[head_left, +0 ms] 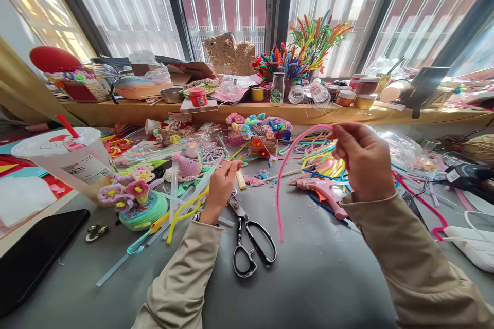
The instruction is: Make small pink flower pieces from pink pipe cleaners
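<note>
My right hand point(360, 162) is raised above the grey table point(316, 272) with its fingers pinched on a long pink pipe cleaner point(283, 172), which arcs left and hangs down to the table. Lower and to the left, my left hand point(221, 187) is curled near some yellow pipe cleaners point(181, 213); its fingers are closed, and what they hold is unclear. Black scissors point(250, 241) lie between my arms. A pink glue gun point(322, 190) rests under my right hand beside a heap of coloured pipe cleaners point(322, 162).
A lidded drink cup with a red straw point(71, 162) stands at left, by a small pot of pipe-cleaner flowers point(135, 198) and a black phone point(36, 254). A black glue gun point(465, 175) lies at right. The window shelf point(270, 110) holds jars and craft clutter.
</note>
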Action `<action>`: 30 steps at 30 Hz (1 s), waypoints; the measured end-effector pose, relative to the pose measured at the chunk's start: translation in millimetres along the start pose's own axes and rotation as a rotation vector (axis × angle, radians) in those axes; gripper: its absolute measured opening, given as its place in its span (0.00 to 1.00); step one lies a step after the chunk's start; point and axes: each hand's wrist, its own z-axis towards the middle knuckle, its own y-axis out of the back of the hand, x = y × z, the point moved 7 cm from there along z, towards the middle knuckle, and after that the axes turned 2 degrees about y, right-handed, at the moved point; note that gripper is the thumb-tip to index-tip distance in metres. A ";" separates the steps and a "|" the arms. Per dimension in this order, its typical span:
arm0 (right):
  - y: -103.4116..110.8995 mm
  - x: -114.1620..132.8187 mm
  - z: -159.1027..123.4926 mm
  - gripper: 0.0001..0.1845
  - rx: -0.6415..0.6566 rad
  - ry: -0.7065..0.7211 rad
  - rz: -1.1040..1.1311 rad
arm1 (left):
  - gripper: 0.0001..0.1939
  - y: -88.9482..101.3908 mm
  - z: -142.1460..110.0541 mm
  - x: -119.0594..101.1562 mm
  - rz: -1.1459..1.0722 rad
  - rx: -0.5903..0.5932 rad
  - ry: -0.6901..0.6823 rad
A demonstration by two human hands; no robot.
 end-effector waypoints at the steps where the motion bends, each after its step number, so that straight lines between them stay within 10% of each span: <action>1: -9.9 -11.4 -6.8 0.10 0.034 -0.061 0.047 | 0.19 -7.7 -0.6 -0.5 -0.211 0.114 0.054; 5: -36.5 -55.6 -30.2 0.10 0.048 -0.231 0.152 | 0.24 -38.1 -16.9 -13.9 -0.652 0.569 0.240; 8: -47.3 -77.6 -42.3 0.11 0.039 -0.276 0.184 | 0.20 -45.7 -26.6 -18.5 -0.652 0.693 0.288; 30: -64.1 -78.7 -61.5 0.10 0.111 -0.180 -0.071 | 0.14 -35.8 -18.7 -8.4 -0.802 0.468 0.358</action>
